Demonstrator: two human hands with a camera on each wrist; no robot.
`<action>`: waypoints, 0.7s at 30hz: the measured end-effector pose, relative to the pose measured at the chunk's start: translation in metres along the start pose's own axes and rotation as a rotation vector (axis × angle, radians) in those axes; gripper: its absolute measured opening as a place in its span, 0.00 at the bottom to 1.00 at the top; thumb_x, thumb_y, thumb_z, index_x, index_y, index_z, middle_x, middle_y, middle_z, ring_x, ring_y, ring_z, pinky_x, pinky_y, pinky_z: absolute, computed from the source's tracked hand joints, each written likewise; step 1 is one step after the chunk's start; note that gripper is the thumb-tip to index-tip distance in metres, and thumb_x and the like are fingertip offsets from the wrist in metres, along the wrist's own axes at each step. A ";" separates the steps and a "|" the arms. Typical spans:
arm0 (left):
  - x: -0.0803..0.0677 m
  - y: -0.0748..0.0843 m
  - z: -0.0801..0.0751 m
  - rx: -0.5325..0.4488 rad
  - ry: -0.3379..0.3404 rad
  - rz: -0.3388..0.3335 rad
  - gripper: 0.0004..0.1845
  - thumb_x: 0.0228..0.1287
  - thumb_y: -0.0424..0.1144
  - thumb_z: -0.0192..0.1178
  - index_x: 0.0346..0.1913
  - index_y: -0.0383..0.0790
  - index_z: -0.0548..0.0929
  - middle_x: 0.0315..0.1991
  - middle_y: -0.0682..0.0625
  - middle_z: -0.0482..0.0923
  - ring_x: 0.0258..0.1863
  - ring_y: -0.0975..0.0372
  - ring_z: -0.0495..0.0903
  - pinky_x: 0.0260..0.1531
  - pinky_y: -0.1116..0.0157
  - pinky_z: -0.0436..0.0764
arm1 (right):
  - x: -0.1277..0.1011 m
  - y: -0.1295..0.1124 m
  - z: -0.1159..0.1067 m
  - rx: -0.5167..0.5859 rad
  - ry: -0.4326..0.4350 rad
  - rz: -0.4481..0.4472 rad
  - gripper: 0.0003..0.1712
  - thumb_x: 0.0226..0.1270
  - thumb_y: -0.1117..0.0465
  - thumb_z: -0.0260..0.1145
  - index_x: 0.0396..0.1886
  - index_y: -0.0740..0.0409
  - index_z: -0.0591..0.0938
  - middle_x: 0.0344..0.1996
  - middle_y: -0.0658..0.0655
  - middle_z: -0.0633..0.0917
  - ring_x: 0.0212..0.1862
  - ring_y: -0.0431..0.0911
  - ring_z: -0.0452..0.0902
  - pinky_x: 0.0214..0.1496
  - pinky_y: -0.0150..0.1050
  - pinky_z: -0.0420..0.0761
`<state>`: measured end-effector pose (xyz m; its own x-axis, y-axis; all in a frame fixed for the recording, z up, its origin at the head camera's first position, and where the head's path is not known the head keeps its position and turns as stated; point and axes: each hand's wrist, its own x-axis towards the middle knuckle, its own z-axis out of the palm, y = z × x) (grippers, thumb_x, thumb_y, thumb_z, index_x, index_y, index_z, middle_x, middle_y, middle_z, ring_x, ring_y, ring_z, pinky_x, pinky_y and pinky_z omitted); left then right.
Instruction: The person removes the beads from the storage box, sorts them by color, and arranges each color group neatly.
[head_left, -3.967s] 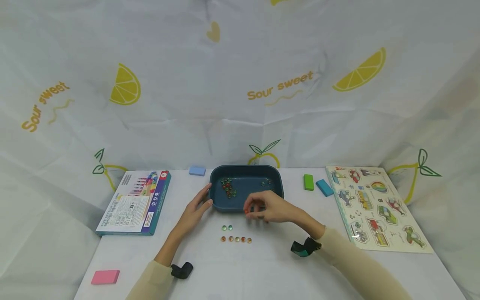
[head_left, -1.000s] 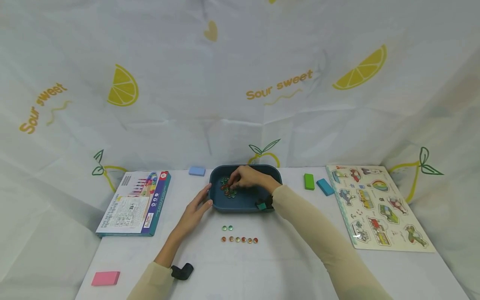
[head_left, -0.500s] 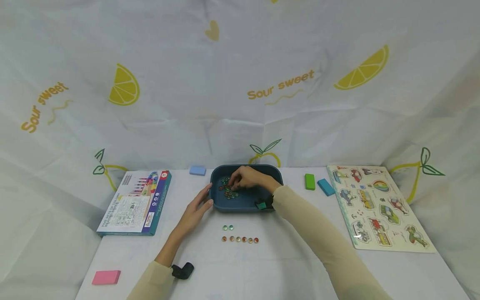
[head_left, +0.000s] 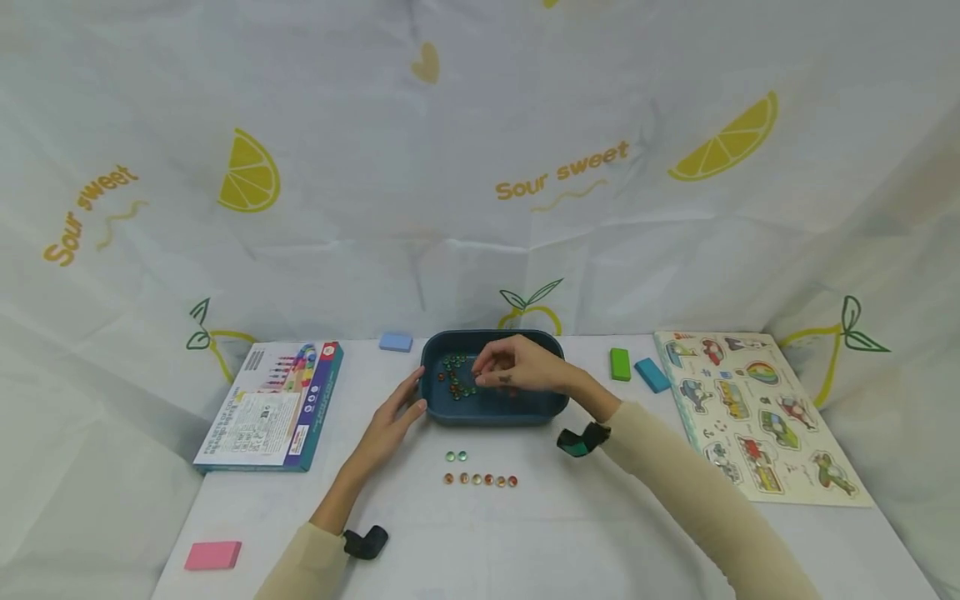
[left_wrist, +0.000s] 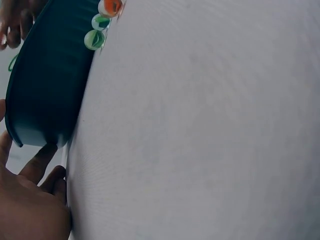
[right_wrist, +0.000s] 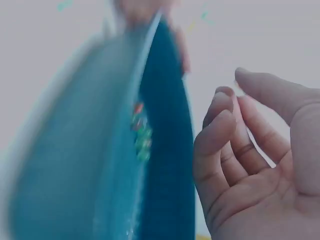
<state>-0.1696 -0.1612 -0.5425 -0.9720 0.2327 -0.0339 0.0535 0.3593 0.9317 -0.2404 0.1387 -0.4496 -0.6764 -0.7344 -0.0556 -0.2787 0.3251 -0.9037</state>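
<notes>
Resting hand: the left hand [head_left: 390, 421] lies on the bench [head_left: 525, 533], fingers straight, touching the near left corner of the dark blue tray [head_left: 555, 400].
Right hand: the right hand [head_left: 525, 371] hovers over the tray with fingers loosely curled; I cannot tell if it pinches a marble.
Tray content: a cluster of marbles [head_left: 456, 377] lies in the left part of the tray.
Bench rows: two green marbles [head_left: 455, 456] lie just before the tray; a row of orange marbles [head_left: 480, 479] lies just below them.
Sides: box [head_left: 270, 404] at left, puzzle board [head_left: 757, 412] at right.
</notes>
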 end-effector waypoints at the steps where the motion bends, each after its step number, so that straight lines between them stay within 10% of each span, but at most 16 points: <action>1: 0.000 0.000 0.000 0.000 0.000 -0.001 0.31 0.83 0.48 0.56 0.83 0.63 0.62 0.86 0.51 0.57 0.86 0.48 0.56 0.85 0.44 0.58 | -0.010 -0.001 0.003 0.005 0.005 -0.016 0.14 0.76 0.61 0.69 0.53 0.66 0.85 0.40 0.74 0.88 0.28 0.61 0.80 0.29 0.44 0.85; 11: 0.001 -0.002 -0.001 -0.004 -0.010 0.015 0.32 0.83 0.50 0.55 0.84 0.62 0.61 0.86 0.49 0.56 0.86 0.48 0.56 0.84 0.45 0.59 | -0.094 0.017 0.046 -0.051 0.001 0.026 0.10 0.74 0.60 0.71 0.49 0.60 0.88 0.35 0.56 0.89 0.30 0.38 0.80 0.27 0.34 0.84; 21: 0.002 -0.002 0.000 -0.001 -0.006 0.012 0.32 0.83 0.49 0.55 0.84 0.61 0.61 0.86 0.50 0.56 0.86 0.48 0.56 0.85 0.45 0.57 | -0.114 0.046 0.078 -0.192 0.045 0.065 0.05 0.69 0.63 0.75 0.42 0.49 0.90 0.28 0.44 0.86 0.27 0.29 0.73 0.30 0.26 0.79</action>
<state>-0.1721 -0.1616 -0.5443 -0.9699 0.2423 -0.0246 0.0652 0.3556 0.9324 -0.1229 0.1914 -0.5176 -0.7259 -0.6821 -0.0886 -0.3553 0.4821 -0.8009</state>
